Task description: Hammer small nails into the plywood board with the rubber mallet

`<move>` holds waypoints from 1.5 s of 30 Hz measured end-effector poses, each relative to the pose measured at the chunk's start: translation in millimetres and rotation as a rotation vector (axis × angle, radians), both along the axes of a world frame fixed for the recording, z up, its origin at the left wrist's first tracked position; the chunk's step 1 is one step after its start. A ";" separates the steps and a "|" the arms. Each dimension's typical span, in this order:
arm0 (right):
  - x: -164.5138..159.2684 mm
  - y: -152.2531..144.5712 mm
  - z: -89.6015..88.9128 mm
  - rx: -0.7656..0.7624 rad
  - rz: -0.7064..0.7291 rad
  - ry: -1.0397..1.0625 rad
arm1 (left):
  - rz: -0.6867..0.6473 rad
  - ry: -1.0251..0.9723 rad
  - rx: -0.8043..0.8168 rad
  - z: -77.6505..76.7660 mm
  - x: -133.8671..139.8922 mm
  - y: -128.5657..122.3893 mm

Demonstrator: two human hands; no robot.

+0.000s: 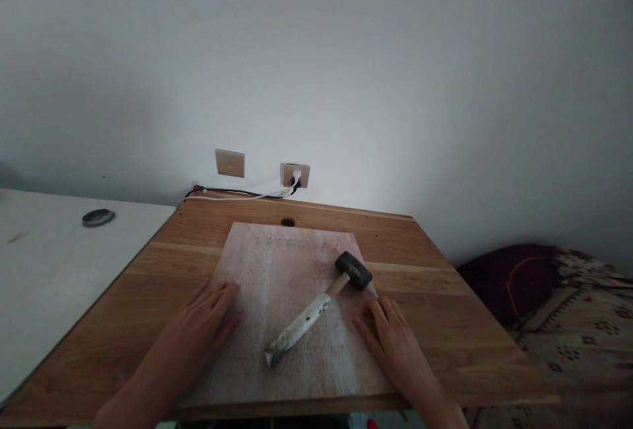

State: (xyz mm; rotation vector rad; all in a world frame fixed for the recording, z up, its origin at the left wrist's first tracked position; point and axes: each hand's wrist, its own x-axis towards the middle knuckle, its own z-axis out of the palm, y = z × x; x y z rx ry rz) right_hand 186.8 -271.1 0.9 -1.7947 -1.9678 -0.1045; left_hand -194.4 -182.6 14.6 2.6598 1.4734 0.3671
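Note:
A pale wooden board [277, 284] lies flat on the brown table. Across it rests a mallet, slanting from near left to far right, with a dark head [354, 271] and a worn white-painted handle [299, 329]. Several small nails [289, 240] appear in a row near the board's far edge. My left hand [210, 314] lies over the board's left edge, fingers stretched out. On the opposite edge my right hand [388, 333] rests with its fingers apart, close to the mallet head. Neither hand touches the mallet.
The wooden table [435, 323] meets a white wall with a socket [295, 175], plugs and cables [237, 196]. To the left is a white surface [49, 257] bearing a round dark lid-like object [97, 217]. Patterned fabric [583, 343] and a purple cushion [514, 277] are at right.

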 end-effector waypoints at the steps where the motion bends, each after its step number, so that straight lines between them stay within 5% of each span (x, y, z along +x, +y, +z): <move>1: 2.4 2.5 0.9 -0.005 -0.002 -0.013 | 0.019 0.025 -0.033 4.5 2.8 1.7; 5: 13.5 11.4 15.1 -0.073 0.019 0.002 | 0.091 0.093 -0.138 27.1 13.2 21.0; 8: 17.1 33.7 43.2 -0.047 -0.031 0.068 | 0.059 0.034 -0.124 41.1 24.3 58.6; 11: 11.9 81.9 76.8 -0.007 -0.060 0.031 | 0.006 -0.024 -0.066 45.2 37.7 103.9; 15: -5.6 160.5 98.2 -0.322 -0.044 -0.148 | -0.091 -0.015 -0.071 36.3 52.1 141.9; 21: -18.6 213.5 77.9 -0.547 0.003 -0.132 | -0.091 -0.075 -0.102 24.2 57.6 154.3; 30: 4.8 210.4 79.4 -0.288 0.053 0.343 | -0.057 -0.322 -0.159 19.2 48.3 161.8; 37: -7.2 214.6 62.8 -0.427 0.054 0.331 | -0.166 -0.368 -0.178 13.5 43.1 167.3; 41: -22.3 215.2 53.5 -0.481 0.020 0.208 | -0.048 -0.729 -0.276 17.7 50.0 169.3; 45: -26.9 215.1 57.3 -0.437 0.032 0.214 | 0.107 -1.194 -0.636 16.3 53.1 166.5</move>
